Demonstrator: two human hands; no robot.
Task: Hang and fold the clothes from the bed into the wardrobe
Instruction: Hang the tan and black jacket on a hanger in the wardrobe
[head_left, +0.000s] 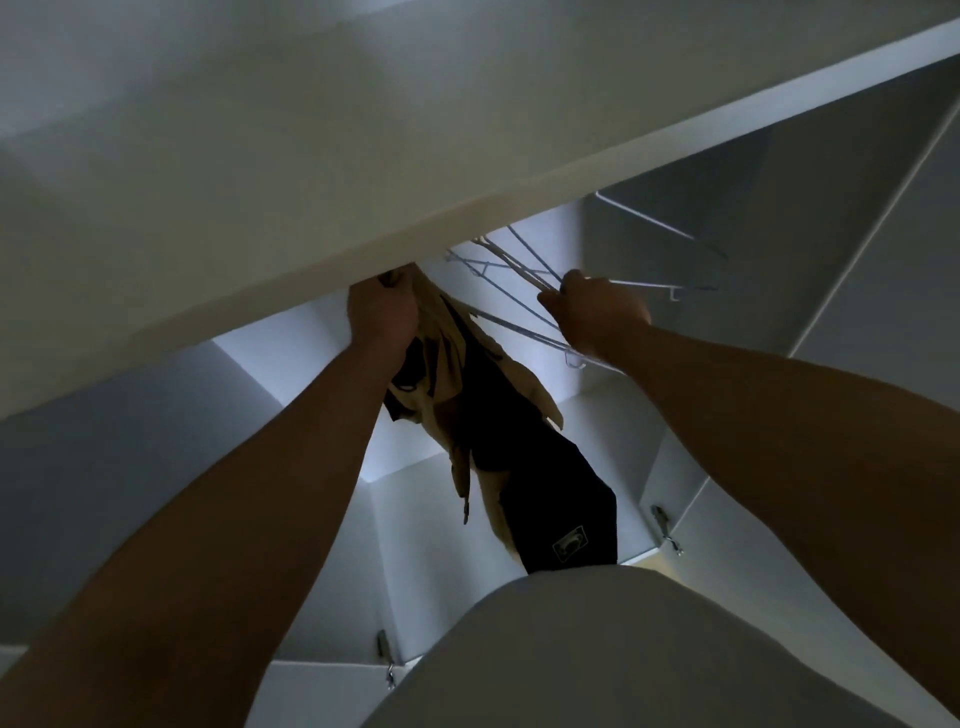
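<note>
Both my arms reach up into the white wardrobe (291, 171). My left hand (382, 312) grips the top of a tan garment (441, 358) just under the wardrobe's front panel; its fingertips are hidden behind that panel. A black garment (561, 499) with a small patch hangs against the tan one, below it. My right hand (597, 312) holds a bunch of thin white wire hangers (514, 270) that fan out to the upper left. The rail itself is hidden.
One more wire hanger (660, 228) hangs apart at the upper right. The wardrobe's inner walls and a shelf (602, 410) surround the clothes. Door hinges (662, 519) sit at the lower right and at the lower middle. My white shirt (597, 660) fills the bottom.
</note>
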